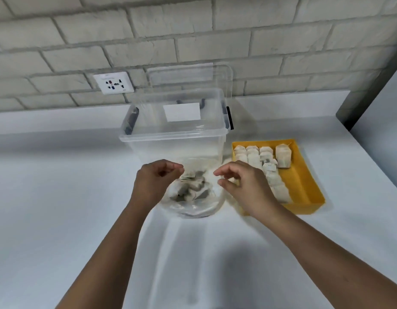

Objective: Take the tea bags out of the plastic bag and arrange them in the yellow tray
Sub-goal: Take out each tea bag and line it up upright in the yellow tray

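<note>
Wall socket (114, 83): far left, not involved.

Left hand (157, 181): at the left rim of the bag (193, 206), fingers curled in toward the thumb. The clear film is too faint to tell whether they are pinching it or closed on nothing.

Bag: lies on the table (59, 197) in front of the clear box (170, 141), mouth upward, between the two hands. A loose heap of tea bags (191, 186) remains inside.

Right hand (244, 188): at the right rim of the bag, partly in front of the tray. Thumb and forefinger are apart, the other fingers are loosely bent, and nothing is seen held. The outline is slightly blurred.

Tray (313, 204): just right of the bag. Three rows of tea bags (266, 166) fill its left part and a fourth row holds one. The right part is bare.

Assessment: the step in hand appears to be fetching the next tea bag. Recommended:
- The left hand holds the mouth wide and steady.
- The right hand enters from above and pinches one tea bag by its body, not by a string.
- It lifts clear of the film before crossing to the tray.
- It sets the tea bag in the fourth row, edge to edge with its neighbour, without disturbing the finished rows.
</note>
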Motion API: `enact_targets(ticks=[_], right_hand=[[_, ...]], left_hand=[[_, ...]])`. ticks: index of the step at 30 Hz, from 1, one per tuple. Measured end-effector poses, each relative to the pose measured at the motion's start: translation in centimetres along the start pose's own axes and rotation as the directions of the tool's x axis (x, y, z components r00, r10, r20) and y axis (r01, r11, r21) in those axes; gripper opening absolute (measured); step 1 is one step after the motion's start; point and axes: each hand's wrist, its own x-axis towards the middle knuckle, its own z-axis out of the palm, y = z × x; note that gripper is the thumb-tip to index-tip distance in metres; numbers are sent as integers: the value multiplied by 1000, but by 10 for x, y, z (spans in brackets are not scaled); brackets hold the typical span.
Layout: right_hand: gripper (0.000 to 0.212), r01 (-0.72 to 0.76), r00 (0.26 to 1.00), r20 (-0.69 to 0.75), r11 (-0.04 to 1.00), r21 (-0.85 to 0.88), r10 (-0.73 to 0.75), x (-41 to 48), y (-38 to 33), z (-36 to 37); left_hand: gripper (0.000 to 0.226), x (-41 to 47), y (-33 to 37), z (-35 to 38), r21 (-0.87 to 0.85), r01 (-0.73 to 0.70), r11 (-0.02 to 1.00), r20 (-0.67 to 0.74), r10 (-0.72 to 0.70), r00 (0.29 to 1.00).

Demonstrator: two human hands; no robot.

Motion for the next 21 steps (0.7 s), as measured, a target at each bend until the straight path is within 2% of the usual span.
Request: enact_targets(ticks=[4, 8, 12, 15, 19, 21], right_hand=[[19, 54, 987, 158, 996, -71, -42, 2, -7, 38], [22, 67, 967, 253, 973, -220, -10, 9, -7, 57], [25, 51, 957, 286, 943, -330, 49, 14, -2, 60], [24, 28, 958, 276, 940, -339, 71, 16, 2, 62], [22, 6, 962, 260, 945, -326, 84, 17, 7, 62], [21, -20, 963, 250, 949, -313, 103, 18, 8, 61]], left_hand=[[12, -4, -24, 15, 179, -60, 982, 109, 41, 993], [13, 6, -44, 26, 355, -96, 930, 91, 68, 994], [26, 13, -65, 30, 521, -48, 852, 54, 23, 998], [14, 17, -71, 33, 571, -35, 820, 80, -13, 997], [22, 16, -69, 38, 664, -68, 745, 65, 33, 997], [21, 14, -69, 36, 617, -60, 785, 42, 43, 998]])
